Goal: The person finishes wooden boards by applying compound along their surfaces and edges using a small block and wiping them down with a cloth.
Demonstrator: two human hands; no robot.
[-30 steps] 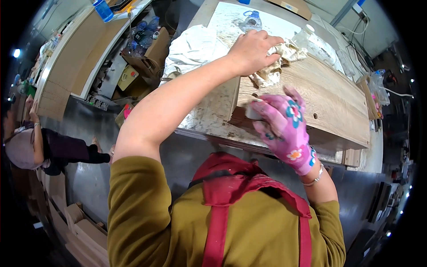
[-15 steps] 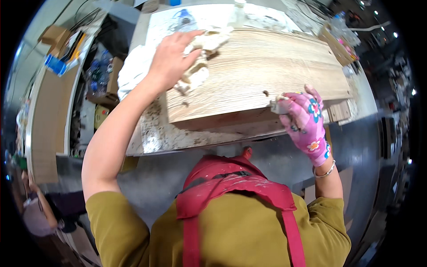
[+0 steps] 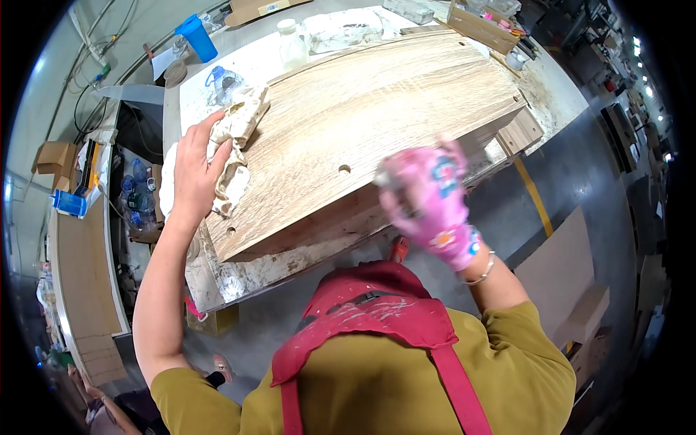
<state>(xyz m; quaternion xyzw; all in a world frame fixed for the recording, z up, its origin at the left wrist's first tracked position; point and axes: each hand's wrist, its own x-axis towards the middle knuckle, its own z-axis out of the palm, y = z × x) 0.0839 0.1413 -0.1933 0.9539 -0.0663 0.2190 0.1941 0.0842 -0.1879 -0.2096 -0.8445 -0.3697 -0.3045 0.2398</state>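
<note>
A light wood-grain panel box (image 3: 377,109) with round holes in its top lies across the worktable. At its left end my bare left hand (image 3: 194,170) grips a crumpled cream cloth (image 3: 243,123) between thumb and fingers. My right hand (image 3: 428,199) wears a pink flowered glove, smeared by motion, at the box's front edge just right of a hole. Its fingers are curled in; a small greyish piece seems to show at the fingertips, too blurred to name.
Behind the box stand a white bottle (image 3: 292,45), a clear plastic bottle with a blue cap (image 3: 223,83) and a blue cup (image 3: 196,38). A cardboard tray (image 3: 482,29) of small items sits at the far right. Cardboard sheets (image 3: 558,268) lie on the floor to the right.
My view has turned, so the box appears tilted and shifted left. My left hand remains with the cloth at the box's left end. The gloved right hand is now blurred, still near the front edge.
</note>
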